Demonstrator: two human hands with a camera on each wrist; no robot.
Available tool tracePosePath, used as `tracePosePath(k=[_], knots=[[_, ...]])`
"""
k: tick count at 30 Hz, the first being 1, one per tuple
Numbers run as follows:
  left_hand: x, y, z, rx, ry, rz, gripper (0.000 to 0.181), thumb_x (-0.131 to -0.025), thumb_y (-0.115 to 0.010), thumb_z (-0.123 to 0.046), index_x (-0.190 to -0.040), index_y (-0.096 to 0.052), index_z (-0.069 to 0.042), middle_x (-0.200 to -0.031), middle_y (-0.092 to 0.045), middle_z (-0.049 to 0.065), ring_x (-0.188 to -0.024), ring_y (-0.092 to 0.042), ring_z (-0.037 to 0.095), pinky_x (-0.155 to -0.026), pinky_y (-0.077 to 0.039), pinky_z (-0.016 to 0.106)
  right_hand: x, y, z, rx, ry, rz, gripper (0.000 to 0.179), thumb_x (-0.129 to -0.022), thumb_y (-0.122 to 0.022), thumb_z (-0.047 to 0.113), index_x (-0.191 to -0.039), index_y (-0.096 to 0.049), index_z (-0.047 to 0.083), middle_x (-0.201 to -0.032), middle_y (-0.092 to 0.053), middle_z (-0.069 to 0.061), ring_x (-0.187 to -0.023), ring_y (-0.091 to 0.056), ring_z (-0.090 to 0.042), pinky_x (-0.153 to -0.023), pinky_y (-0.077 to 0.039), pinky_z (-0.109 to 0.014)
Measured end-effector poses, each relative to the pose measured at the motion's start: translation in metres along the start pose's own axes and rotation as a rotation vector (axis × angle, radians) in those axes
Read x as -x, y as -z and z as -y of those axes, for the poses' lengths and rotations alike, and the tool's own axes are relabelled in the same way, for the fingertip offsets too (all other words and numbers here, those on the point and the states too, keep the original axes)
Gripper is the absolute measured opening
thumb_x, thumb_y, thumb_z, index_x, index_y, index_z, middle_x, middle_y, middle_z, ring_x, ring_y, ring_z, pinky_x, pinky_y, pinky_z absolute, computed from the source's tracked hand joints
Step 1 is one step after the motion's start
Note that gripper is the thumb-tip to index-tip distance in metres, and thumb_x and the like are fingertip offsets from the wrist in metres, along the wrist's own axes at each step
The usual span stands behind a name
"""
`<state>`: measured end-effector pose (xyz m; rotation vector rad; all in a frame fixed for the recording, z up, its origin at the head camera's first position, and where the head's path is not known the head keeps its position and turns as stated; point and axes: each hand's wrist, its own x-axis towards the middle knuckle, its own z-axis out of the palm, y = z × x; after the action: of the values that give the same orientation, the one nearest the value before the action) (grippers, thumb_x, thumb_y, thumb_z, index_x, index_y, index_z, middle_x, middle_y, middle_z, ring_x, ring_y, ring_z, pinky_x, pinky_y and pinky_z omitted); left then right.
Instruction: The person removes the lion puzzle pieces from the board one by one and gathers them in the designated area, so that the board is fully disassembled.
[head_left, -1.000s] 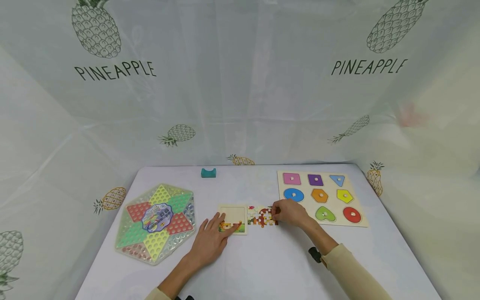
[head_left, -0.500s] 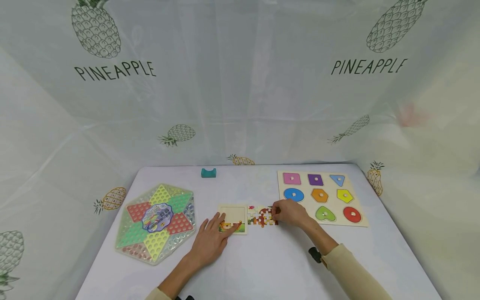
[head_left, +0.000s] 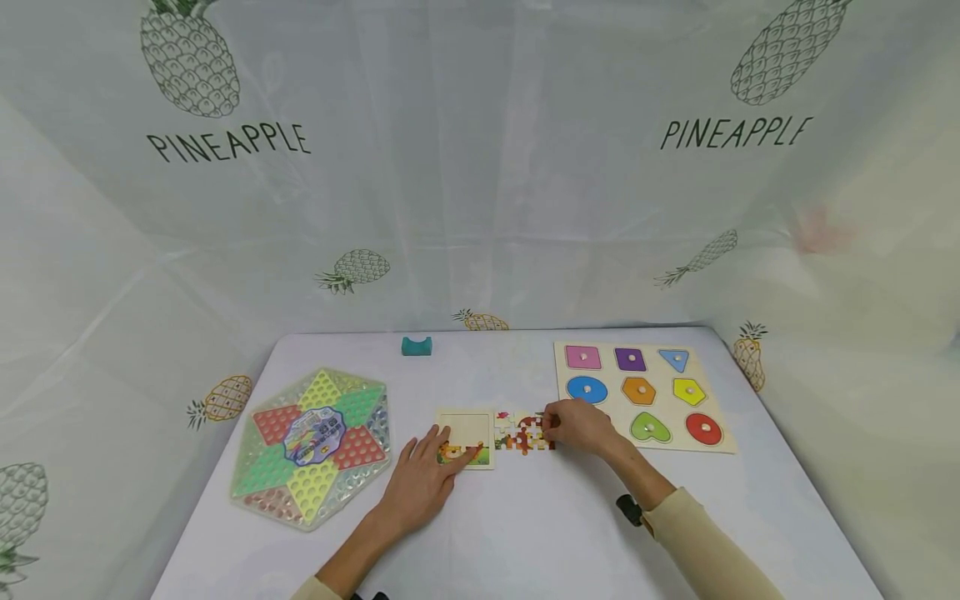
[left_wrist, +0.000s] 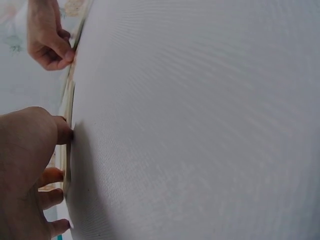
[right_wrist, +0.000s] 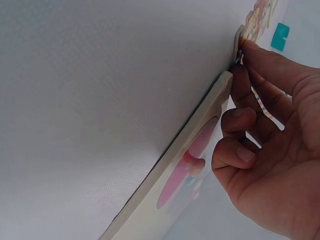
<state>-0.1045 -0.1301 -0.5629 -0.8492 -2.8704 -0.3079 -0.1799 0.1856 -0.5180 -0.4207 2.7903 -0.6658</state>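
A small square wooden puzzle tray (head_left: 467, 417) lies near the middle of the table, some picture pieces filling its lower part. My left hand (head_left: 423, 487) rests on it with spread fingers; the left wrist view shows the fingertips (left_wrist: 65, 132) along the tray's edge. Right beside the tray is a cluster of loose jigsaw pieces (head_left: 523, 442) with red, yellow and green print. At the cluster's right end my right hand (head_left: 581, 425) pinches a jigsaw piece (right_wrist: 240, 42) between thumb and forefinger, the other fingers curled. Most of that piece is hidden by the fingers.
A shape board (head_left: 607, 425) with knobbed coloured shapes lies right behind my right hand. To the left is a hexagonal Chinese checkers board (head_left: 273, 500). A small teal block (head_left: 417, 347) stands at the table's back edge, before a pineapple-print curtain (head_left: 480, 167).
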Motion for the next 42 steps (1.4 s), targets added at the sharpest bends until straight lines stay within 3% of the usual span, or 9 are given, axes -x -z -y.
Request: tracePosePath(k=[25, 34, 38, 42], knots=[[0.002, 0.001, 0.0, -0.016, 0.015, -0.004, 0.053, -0.098, -0.063, -0.027, -0.147, -0.051, -0.039, -0.152, -0.046, 0.018, -0.143, -0.039, 0.039, -0.107, -0.037, 0.059, -0.005, 0.003, 0.004, -0.028, -0.009, -0.033, 0.011, -0.09, -0.075, 0.022, -0.082, -0.068, 0.021, -0.071, -0.059, 0.01, -0.067, -0.052, -0.01, -0.059, -0.042, -0.028], [0.003, 0.0, 0.001, 0.029, 0.019, -0.022, 0.052, -0.098, -0.064, -0.025, -0.147, -0.052, -0.037, -0.153, -0.045, 0.018, -0.144, -0.038, 0.039, -0.107, -0.037, 0.062, -0.022, -0.001, 0.037, -0.129, 0.097, -0.042, 0.008, -0.094, -0.071, 0.023, -0.088, -0.07, 0.018, -0.076, -0.061, 0.01, -0.07, -0.054, -0.01, -0.064, -0.047, -0.029], [0.002, 0.0, 0.002, 0.05, 0.013, -0.048, 0.05, -0.098, -0.064, -0.024, -0.146, -0.055, -0.035, -0.154, -0.043, 0.019, -0.143, -0.039, 0.039, -0.106, -0.038, 0.062, -0.029, -0.011, 0.055, -0.158, 0.175, -0.003, 0.008, -0.097, -0.067, 0.022, -0.092, -0.072, 0.018, -0.078, -0.063, 0.011, -0.07, -0.055, -0.007, -0.067, -0.049, -0.027], [0.003, 0.003, 0.003, 0.075, 0.009, -0.054, 0.048, -0.097, -0.064, -0.023, -0.144, -0.057, -0.033, -0.155, -0.041, 0.021, -0.143, -0.039, 0.04, -0.107, -0.038, 0.061, -0.035, -0.022, 0.073, -0.181, 0.214, 0.054, 0.01, -0.098, -0.066, 0.022, -0.098, -0.074, 0.016, -0.08, -0.063, 0.01, -0.066, -0.056, -0.007, -0.061, -0.049, -0.025]])
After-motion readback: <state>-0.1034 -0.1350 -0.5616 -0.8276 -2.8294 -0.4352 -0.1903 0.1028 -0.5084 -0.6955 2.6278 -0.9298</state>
